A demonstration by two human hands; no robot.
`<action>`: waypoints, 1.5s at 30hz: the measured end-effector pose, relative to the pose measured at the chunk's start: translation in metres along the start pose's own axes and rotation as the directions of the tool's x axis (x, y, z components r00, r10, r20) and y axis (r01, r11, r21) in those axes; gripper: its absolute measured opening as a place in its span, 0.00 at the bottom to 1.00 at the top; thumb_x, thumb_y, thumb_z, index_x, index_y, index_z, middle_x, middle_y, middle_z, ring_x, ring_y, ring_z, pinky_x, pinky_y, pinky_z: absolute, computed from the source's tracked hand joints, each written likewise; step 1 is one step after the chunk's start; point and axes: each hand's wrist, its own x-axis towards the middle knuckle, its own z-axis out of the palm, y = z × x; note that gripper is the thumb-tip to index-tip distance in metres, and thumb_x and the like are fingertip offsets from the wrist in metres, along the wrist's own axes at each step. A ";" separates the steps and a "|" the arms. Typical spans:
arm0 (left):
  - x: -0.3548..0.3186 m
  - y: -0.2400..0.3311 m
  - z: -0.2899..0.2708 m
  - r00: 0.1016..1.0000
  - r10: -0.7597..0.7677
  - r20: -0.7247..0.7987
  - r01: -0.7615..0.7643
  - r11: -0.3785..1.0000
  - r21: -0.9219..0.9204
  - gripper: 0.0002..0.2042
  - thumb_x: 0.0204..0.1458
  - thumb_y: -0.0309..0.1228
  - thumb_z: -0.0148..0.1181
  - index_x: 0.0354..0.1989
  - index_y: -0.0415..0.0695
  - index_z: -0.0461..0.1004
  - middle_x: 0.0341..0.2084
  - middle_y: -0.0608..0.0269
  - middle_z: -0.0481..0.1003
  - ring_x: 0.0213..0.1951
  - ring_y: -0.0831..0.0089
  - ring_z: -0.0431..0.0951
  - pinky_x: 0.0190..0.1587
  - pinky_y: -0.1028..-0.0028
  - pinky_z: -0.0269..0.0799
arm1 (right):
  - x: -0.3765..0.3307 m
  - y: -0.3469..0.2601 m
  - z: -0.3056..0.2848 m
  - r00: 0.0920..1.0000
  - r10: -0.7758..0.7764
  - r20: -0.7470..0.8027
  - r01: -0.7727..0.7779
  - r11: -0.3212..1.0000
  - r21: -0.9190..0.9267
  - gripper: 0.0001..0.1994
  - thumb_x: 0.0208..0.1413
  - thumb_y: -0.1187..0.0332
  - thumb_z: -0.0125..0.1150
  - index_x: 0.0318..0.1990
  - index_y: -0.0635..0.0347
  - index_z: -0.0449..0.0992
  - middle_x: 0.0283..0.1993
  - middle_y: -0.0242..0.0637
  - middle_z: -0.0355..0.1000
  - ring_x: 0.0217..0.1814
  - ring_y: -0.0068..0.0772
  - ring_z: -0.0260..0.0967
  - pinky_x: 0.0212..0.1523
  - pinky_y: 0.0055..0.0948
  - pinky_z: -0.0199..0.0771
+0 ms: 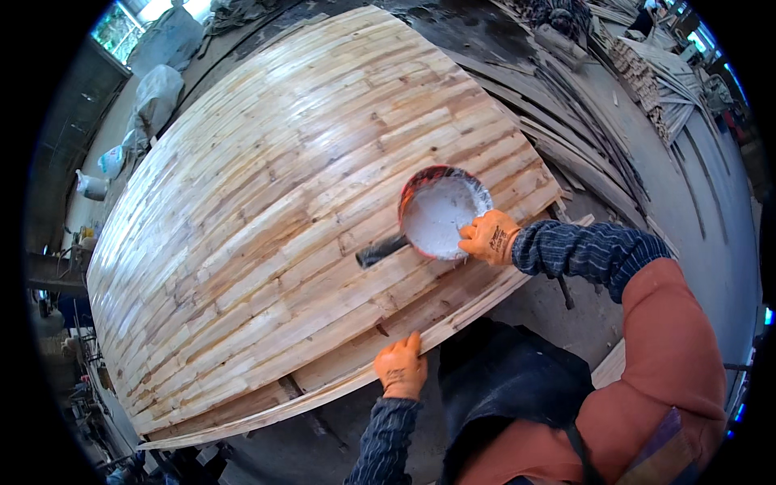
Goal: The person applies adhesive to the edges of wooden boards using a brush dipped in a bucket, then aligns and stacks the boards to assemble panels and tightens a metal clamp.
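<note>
The right hand (491,237), in an orange glove, has its fingers curled over the near right rim of a round red and black pan (415,183), which holds whitish paste (440,214). The left hand (402,368), gloved alike, is partly closed over a long thin wooden strip (457,325) at the near edge, its thumb side toward the pan.

The pan is over the right part of a wide wooden panel (267,202), near its close edge; whether it rests there or is held just above, I cannot tell. Its black handle (380,251) points left and slightly toward the person, and this line through the handle is the pan's long axis. Its mouth faces up toward the view.

The panel's boards run lengthwise from lower left to upper right. Beyond and left of the pan lies a broad open stretch of wood; the right edge is much nearer. A recessed gap separates the boards from the near strip.

Past the right edge, loose slats (594,162) lie close by, with grey floor (695,250) beyond. Plastic bags (159,93) and a white bucket (91,187) stand past the far left edge.
</note>
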 end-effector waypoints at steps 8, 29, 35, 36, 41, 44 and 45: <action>0.050 0.046 0.028 0.978 -0.001 0.207 0.005 1.000 -0.017 0.25 0.47 0.31 0.64 0.58 0.57 0.74 0.42 0.58 0.82 0.45 0.53 0.82 0.48 0.56 0.77 | -0.018 0.032 0.003 0.975 -0.219 -0.034 0.218 0.917 0.334 0.04 0.51 0.68 0.63 0.35 0.50 0.77 0.39 0.37 0.76 0.41 0.47 0.77 0.41 0.43 0.78; 0.094 0.094 0.055 0.991 0.051 0.124 -0.050 0.999 -0.010 0.18 0.55 0.31 0.57 0.54 0.62 0.79 0.64 0.57 0.71 0.66 0.55 0.70 0.58 0.58 0.74 | 0.014 -0.030 -0.019 0.885 0.253 0.390 -0.362 0.901 0.238 0.14 0.60 0.70 0.58 0.53 0.61 0.74 0.45 0.53 0.80 0.49 0.55 0.80 0.45 0.51 0.80; 0.088 0.094 0.067 0.991 0.070 -0.117 -0.069 0.998 0.010 0.12 0.54 0.32 0.58 0.45 0.59 0.83 0.65 0.52 0.69 0.68 0.49 0.66 0.63 0.57 0.69 | 0.045 -0.002 -0.013 0.825 0.504 0.254 -0.557 0.799 0.227 0.14 0.59 0.73 0.56 0.52 0.62 0.76 0.50 0.55 0.79 0.53 0.54 0.79 0.50 0.48 0.80; 0.088 0.094 0.068 0.990 0.061 -0.128 -0.059 0.998 0.021 0.12 0.54 0.32 0.58 0.44 0.59 0.84 0.65 0.51 0.69 0.68 0.49 0.65 0.64 0.57 0.67 | 0.050 -0.002 -0.010 0.789 0.528 0.315 -0.599 0.775 0.201 0.14 0.59 0.73 0.56 0.52 0.62 0.77 0.50 0.55 0.79 0.54 0.55 0.79 0.51 0.47 0.80; 0.095 0.091 0.070 0.990 0.101 -0.100 -0.098 0.995 0.036 0.13 0.53 0.32 0.59 0.44 0.60 0.84 0.65 0.49 0.69 0.70 0.51 0.62 0.71 0.58 0.57 | 0.050 -0.021 -0.002 0.925 0.217 0.311 -0.284 0.939 0.192 0.11 0.60 0.70 0.54 0.49 0.60 0.76 0.42 0.56 0.80 0.48 0.58 0.78 0.47 0.51 0.77; 0.096 0.090 0.072 0.991 0.093 -0.100 -0.091 0.995 0.027 0.14 0.53 0.31 0.58 0.46 0.60 0.83 0.66 0.48 0.68 0.71 0.50 0.61 0.72 0.56 0.56 | 0.049 -0.027 -0.006 0.954 0.061 0.292 -0.143 0.953 0.268 0.11 0.61 0.68 0.55 0.48 0.59 0.77 0.43 0.53 0.80 0.47 0.57 0.78 0.47 0.50 0.77; 0.095 0.090 0.072 0.997 0.071 -0.034 -0.070 0.997 0.039 0.15 0.55 0.31 0.57 0.48 0.61 0.82 0.68 0.48 0.65 0.72 0.49 0.59 0.73 0.55 0.52 | 0.050 -0.028 -0.007 0.972 0.065 0.227 -0.140 0.933 0.331 0.13 0.63 0.65 0.55 0.51 0.58 0.79 0.43 0.52 0.80 0.46 0.57 0.78 0.47 0.50 0.76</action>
